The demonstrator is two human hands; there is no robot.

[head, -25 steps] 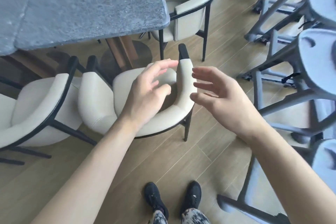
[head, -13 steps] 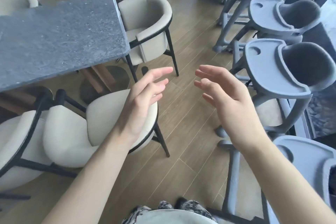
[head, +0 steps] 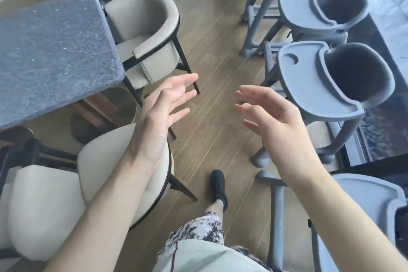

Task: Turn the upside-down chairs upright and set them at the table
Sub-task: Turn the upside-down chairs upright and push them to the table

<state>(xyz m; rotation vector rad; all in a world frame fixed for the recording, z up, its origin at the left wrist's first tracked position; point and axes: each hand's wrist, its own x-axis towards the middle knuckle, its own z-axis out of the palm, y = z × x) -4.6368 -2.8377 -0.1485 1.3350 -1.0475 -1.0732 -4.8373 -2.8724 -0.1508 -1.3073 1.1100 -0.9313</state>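
Patterned shorts [head: 196, 231] (blk shoe [head: 218, 185])

Both bare forearms reach forward, roughly parallel and well apart. The left hand [head: 162, 115] is held open, fingers spread and pointing ahead, palm turned inward. The right hand [head: 272, 117] mirrors it, fingers loosely curled and empty, palm facing left.

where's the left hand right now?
In the head view the left hand is open in mid-air, left of centre, above the back of the near cream chair, with the dark table corner to its upper left.
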